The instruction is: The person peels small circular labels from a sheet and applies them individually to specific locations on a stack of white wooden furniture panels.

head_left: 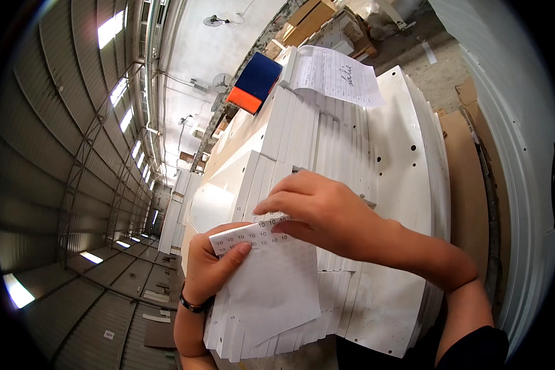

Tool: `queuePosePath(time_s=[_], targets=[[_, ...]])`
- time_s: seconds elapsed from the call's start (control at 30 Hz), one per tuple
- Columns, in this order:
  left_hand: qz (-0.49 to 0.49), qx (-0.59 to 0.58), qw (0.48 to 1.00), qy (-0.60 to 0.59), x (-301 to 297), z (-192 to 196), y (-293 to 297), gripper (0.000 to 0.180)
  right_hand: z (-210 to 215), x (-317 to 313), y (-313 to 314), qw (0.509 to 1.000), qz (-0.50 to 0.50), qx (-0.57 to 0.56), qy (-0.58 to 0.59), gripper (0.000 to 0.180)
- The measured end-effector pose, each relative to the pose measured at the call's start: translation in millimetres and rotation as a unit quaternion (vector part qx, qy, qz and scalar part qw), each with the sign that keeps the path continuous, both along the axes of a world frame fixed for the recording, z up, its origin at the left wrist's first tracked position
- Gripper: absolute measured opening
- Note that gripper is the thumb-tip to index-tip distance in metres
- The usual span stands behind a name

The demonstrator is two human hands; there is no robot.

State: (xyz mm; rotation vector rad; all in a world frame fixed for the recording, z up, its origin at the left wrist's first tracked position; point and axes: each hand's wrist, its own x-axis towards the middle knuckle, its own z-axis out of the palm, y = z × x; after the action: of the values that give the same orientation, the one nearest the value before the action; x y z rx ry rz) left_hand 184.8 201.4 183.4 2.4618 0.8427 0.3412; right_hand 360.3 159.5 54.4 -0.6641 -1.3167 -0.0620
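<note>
A folded white sheet of small printed labels slants over the edges of stacked white panels. My left hand grips its left side, the thumb lying on top near the printed rows. At the sheet's upper edge, my right hand is closed in a pinch, with a short strip of labels at its thumb and fingertips. The hand hides part of that strip. Small labels also show on some panel edges just beyond the sheet and near its lower left corner.
A dark blue and orange box sits on the panels farther away. Right of it, a handwritten form hangs over the stack. Drilled holes mark the panels at right. Brown boards lie beside the stack, and cardboard boxes stand behind.
</note>
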Motion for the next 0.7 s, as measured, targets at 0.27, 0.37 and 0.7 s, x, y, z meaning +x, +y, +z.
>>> queuePosePath(time_s=[0.27,0.37,0.7], targets=[[-0.014,0.026,0.999,0.016,0.6,-0.8,-0.4,0.025,2.5,-4.5,-4.8,0.999,-0.001,-0.037,-0.026,0.016],[-0.015,0.034,0.999,0.003,0.5,-2.3,0.9,0.025,1.6,-7.8,-5.7,0.997,-0.063,-0.012,-0.034,0.017],[0.044,-0.07,0.993,-0.088,-3.3,-1.0,6.1,0.031,-2.5,-20.4,2.8,0.977,-0.191,0.063,-0.072,0.018]])
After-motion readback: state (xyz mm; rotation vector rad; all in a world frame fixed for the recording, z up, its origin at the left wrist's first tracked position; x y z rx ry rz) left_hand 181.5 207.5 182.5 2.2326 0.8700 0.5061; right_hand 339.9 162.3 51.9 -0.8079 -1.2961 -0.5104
